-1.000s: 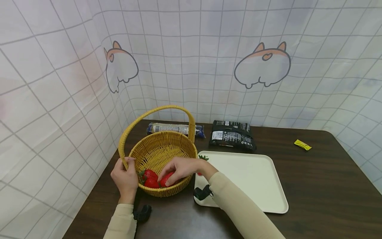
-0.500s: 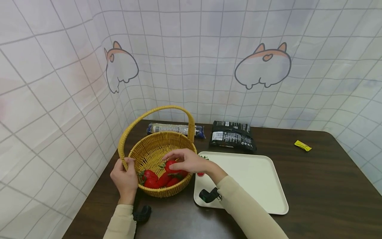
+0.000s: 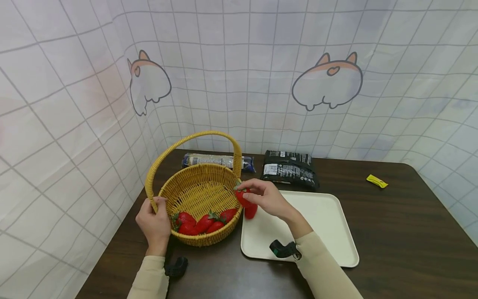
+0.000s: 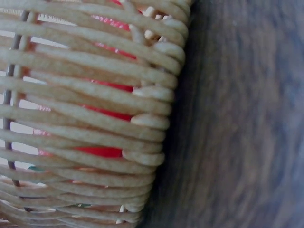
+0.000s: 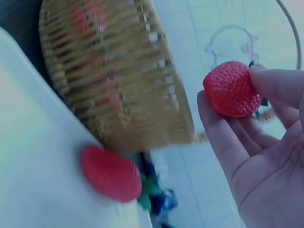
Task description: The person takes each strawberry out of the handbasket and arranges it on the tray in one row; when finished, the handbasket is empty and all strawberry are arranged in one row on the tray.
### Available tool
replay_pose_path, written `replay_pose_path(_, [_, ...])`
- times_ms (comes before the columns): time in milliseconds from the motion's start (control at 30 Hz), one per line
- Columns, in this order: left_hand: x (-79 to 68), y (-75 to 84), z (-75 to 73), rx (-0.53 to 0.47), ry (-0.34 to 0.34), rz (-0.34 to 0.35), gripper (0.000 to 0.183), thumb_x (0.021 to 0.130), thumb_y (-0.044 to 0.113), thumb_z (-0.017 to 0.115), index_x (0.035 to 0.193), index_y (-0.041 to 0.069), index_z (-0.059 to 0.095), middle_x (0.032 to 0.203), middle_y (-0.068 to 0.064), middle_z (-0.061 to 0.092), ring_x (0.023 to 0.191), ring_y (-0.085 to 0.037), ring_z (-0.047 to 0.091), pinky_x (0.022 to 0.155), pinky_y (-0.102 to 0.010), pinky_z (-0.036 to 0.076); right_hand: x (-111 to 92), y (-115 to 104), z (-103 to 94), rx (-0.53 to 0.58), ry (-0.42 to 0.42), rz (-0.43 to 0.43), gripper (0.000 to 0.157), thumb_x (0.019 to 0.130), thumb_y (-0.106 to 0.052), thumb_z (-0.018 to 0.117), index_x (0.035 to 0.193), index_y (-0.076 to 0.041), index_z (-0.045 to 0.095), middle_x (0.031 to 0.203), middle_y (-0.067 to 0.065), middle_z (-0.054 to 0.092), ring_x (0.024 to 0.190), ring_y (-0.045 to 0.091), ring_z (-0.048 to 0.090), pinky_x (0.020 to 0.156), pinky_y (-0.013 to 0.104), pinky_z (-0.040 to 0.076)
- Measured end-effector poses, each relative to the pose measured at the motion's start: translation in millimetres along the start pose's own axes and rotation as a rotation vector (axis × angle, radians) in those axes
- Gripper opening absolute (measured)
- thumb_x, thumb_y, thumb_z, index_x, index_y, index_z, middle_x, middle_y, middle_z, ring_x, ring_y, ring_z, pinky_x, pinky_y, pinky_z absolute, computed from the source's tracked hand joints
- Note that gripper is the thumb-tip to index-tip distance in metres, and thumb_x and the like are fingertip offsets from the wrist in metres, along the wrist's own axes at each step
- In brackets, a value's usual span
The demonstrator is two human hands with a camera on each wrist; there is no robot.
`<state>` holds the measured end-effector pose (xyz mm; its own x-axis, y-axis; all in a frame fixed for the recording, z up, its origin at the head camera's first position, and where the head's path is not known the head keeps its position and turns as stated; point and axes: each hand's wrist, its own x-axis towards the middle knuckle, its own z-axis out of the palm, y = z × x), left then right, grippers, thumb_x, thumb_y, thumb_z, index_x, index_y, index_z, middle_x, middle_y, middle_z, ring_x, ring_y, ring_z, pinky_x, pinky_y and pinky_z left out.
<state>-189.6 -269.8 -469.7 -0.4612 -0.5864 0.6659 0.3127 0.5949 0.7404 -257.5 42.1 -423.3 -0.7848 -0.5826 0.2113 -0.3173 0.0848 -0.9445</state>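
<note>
A yellow wicker basket [image 3: 203, 182] with a tall arched handle stands on the table. Several strawberries [image 3: 204, 223] lie along its near side. The left hand [image 3: 154, 224] grips the base of the handle at the basket's left. Between thumb and fingers the right hand [image 3: 267, 199] pinches one strawberry [image 5: 232, 89], lifted at the basket's right rim. Another strawberry [image 5: 111, 173] lies on the white tray [image 3: 306, 232], below the right hand. In the left wrist view only the basket's woven wall [image 4: 85, 109] shows, with red fruit behind the gaps; the hand is out of that view.
Behind the basket lies a long blue packet [image 3: 220, 161]. A black packet [image 3: 289, 169] sits behind the tray, close to the grid-patterned curtain [image 3: 261, 83]. On the right of the dark wooden table [image 3: 403, 232] is a small yellow wrapper [image 3: 377, 181].
The right hand has picked a strawberry out of the basket and carried it up and right, over the rim to the tray's left edge. The left hand keeps its hold on the handle.
</note>
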Motion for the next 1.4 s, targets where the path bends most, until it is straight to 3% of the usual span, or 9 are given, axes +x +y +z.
replay_pose_path(167, [-0.5, 0.0, 1.5, -0.031, 0.018, -0.018, 0.02, 0.092, 0.001, 0.06, 0.075, 0.0, 0.07, 0.059, 0.003, 0.051, 0.045, -0.006, 0.033, 0.045, -0.02, 0.025, -11.9, 12.5, -11.0, 0.088, 0.12, 0.088, 0.029, 0.095, -0.011, 0.063, 0.124, -0.006, 0.063, 0.125, 0.014, 0.061, 0.1, 0.026, 0.067, 0.083, 0.039, 0.055])
replay_pose_path(300, [-1.2, 0.2, 1.7, -0.046, 0.038, -0.017, 0.024, 0.094, 0.007, 0.059, 0.074, 0.0, 0.071, 0.059, 0.004, 0.052, 0.046, -0.004, 0.034, 0.047, -0.019, 0.027, -17.5, 25.7, -19.3, 0.139, 0.153, 0.136, 0.034, 0.095, -0.01, 0.063, 0.128, -0.002, 0.059, 0.129, 0.019, 0.057, 0.104, 0.028, 0.067, 0.085, 0.038, 0.055])
replay_pose_path(567, [-1.3, -1.5, 1.8, -0.032, 0.022, -0.021, 0.028, 0.097, 0.013, 0.059, 0.075, 0.0, 0.071, 0.059, 0.007, 0.051, 0.044, -0.004, 0.031, 0.046, -0.019, 0.025, -26.4, 38.6, -34.5, 0.111, 0.218, 0.27, 0.036, 0.092, -0.01, 0.066, 0.127, -0.002, 0.059, 0.122, 0.021, 0.058, 0.095, 0.025, 0.067, 0.082, 0.039, 0.056])
replay_pose_path(633, [-0.9, 0.4, 2.0, -0.028, 0.024, -0.014, 0.027, 0.096, 0.011, 0.059, 0.075, -0.001, 0.071, 0.059, 0.005, 0.052, 0.045, -0.002, 0.031, 0.046, -0.019, 0.024, -27.3, 41.1, -36.6, 0.093, 0.223, 0.313, 0.037, 0.092, -0.009, 0.066, 0.128, -0.001, 0.059, 0.122, 0.021, 0.059, 0.093, 0.024, 0.067, 0.081, 0.041, 0.056])
replay_pose_path(800, [-0.2, 26.3, -0.4, -0.04, 0.025, -0.011, 0.028, 0.096, 0.005, 0.055, 0.075, -0.009, 0.068, 0.056, -0.01, 0.051, 0.045, -0.001, 0.027, 0.046, -0.019, 0.021, -30.7, 49.7, -41.1, 0.052, 0.23, 0.381, 0.039, 0.092, -0.007, 0.066, 0.128, 0.002, 0.058, 0.121, 0.022, 0.059, 0.09, 0.023, 0.065, 0.078, 0.043, 0.057])
replay_pose_path(867, [-0.7, 25.4, -0.6, -0.037, 0.029, -0.015, 0.026, 0.095, 0.004, 0.056, 0.075, -0.008, 0.068, 0.056, -0.007, 0.052, 0.045, -0.002, 0.028, 0.046, -0.019, 0.021, -31.7, 53.0, -42.2, 0.042, 0.232, 0.401, 0.038, 0.091, -0.006, 0.067, 0.127, 0.001, 0.059, 0.12, 0.022, 0.059, 0.09, 0.023, 0.064, 0.076, 0.042, 0.057])
replay_pose_path(1033, [-0.6, -0.2, 1.6, -0.016, 0.019, -0.018, 0.019, 0.091, 0.0, 0.061, 0.075, 0.0, 0.07, 0.057, 0.004, 0.049, 0.043, -0.005, 0.03, 0.043, -0.02, 0.023, -32.3, 60.0, -42.7, 0.009, 0.241, 0.444, 0.035, 0.089, -0.004, 0.068, 0.124, -0.002, 0.063, 0.116, 0.02, 0.061, 0.09, 0.025, 0.062, 0.072, 0.039, 0.057])
replay_pose_path(1200, [-0.9, -2.0, 1.6, -0.014, 0.014, -0.017, 0.018, 0.09, -0.002, 0.061, 0.075, 0.001, 0.07, 0.056, 0.001, 0.048, 0.043, -0.007, 0.03, 0.043, -0.021, 0.023, -31.9, 66.6, -41.3, -0.052, 0.226, 0.447, 0.035, 0.088, -0.004, 0.07, 0.122, -0.003, 0.064, 0.115, 0.019, 0.061, 0.089, 0.025, 0.063, 0.069, 0.037, 0.058])
replay_pose_path(1400, [-0.7, -0.5, 1.1, -0.018, 0.014, -0.024, 0.018, 0.09, -0.001, 0.06, 0.075, 0.0, 0.07, 0.057, 0.001, 0.051, 0.044, -0.006, 0.03, 0.044, -0.021, 0.023, -32.6, 66.5, -40.0, -0.019, 0.163, 0.44, 0.04, 0.086, 0.002, 0.069, 0.125, -0.001, 0.062, 0.117, 0.021, 0.06, 0.087, 0.025, 0.065, 0.069, 0.039, 0.058])
